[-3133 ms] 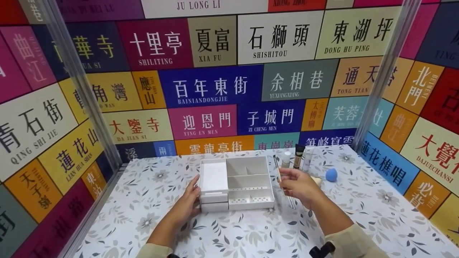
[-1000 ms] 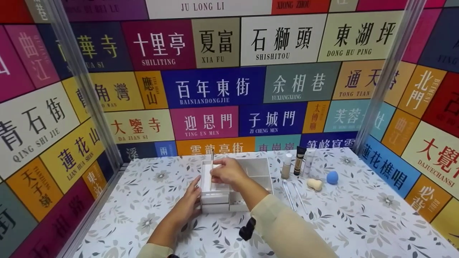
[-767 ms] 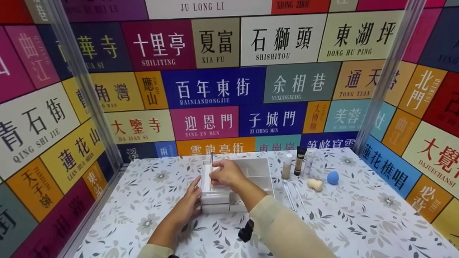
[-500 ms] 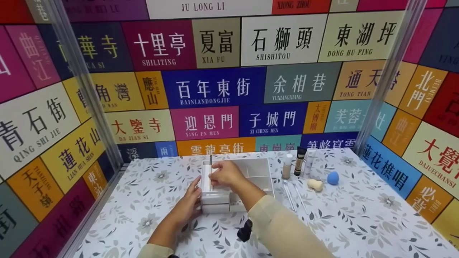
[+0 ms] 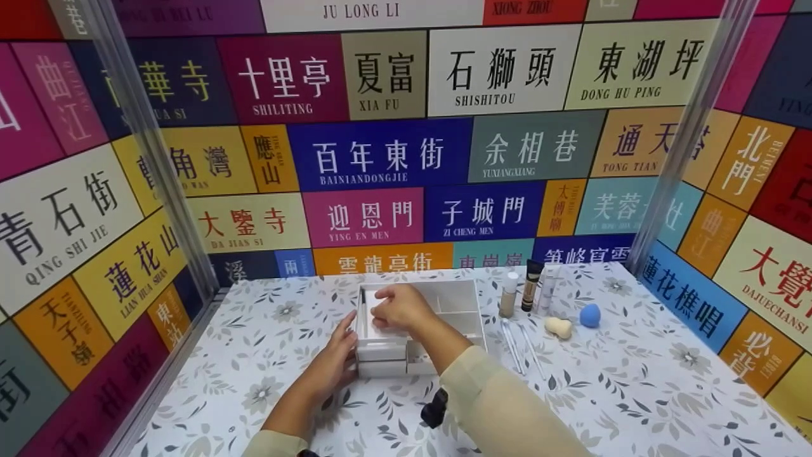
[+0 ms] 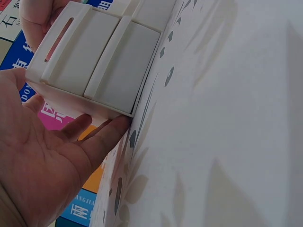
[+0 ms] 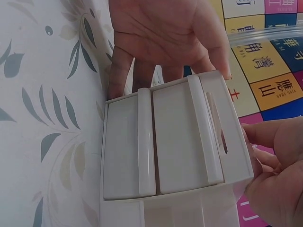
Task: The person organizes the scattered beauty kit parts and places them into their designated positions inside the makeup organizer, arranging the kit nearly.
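A white desktop organizer (image 5: 382, 368) stands on the patterned table, with a shallow top tray and two drawer fronts at its left and compartments at its right. My left hand (image 5: 330, 362) rests against its left side, fingers extended, as the left wrist view also shows. A thin makeup brush (image 5: 363, 308) with a dark tip lies along the tray's left edge. Just right of it, my right hand (image 5: 401, 310) hovers over the tray with loosely bent fingers, apart from the brush. My forearm and hand hide part of the compartments.
Right of the organizer lie thin white sticks (image 5: 521, 348). Behind them stand a bottle with a white cap (image 5: 507, 297), a black tube (image 5: 530, 289) and a white tube (image 5: 547, 291). A cream sponge (image 5: 558, 327) and a blue sponge (image 5: 589, 315) sit farther right.
My right hand brought the brush left from beside the organizer to the tray and let go of it. The brush now lies at the tray's left edge. My left hand has stayed put.
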A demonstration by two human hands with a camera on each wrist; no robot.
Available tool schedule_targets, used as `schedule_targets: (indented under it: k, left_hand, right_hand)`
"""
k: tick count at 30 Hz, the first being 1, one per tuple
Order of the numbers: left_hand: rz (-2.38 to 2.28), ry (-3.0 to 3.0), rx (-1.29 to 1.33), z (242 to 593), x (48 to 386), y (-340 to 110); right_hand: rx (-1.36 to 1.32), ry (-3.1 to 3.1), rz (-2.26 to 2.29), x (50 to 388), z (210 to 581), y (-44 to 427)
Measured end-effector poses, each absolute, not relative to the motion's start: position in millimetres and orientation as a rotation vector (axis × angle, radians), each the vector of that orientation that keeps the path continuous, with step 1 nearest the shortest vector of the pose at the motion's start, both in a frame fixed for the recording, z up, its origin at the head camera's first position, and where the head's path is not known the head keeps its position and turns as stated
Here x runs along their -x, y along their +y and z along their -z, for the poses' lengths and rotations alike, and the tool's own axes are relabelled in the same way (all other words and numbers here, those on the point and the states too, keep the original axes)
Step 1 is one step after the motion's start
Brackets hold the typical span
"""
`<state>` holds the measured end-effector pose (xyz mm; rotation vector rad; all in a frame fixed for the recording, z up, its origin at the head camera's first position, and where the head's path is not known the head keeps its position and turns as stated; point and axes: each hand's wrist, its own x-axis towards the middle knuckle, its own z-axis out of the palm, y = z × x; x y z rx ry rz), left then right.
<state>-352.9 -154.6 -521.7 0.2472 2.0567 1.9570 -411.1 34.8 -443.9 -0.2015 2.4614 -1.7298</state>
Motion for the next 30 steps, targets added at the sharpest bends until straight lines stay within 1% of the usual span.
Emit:
schedule_targets:
  k: [7,17,23,30]
  left_hand:
    - [-1.945,2.070,-0.232,521,353,-155]
    - [-1.906,2.099,-0.192,519,355,-156]
    - [-1.898,2.111,-0.189,519,354,-156]
    - [-1.899,2.124,-0.194,519,353,-155]
  right_hand:
    - [0.179,2.455,1.747,411,444,36]
    - [0.200,2.299,2.018,406,446,43]
    - [0.222,2.205,2.123,399,448,57]
    - [0.255,2.149,2.193,388,450,85]
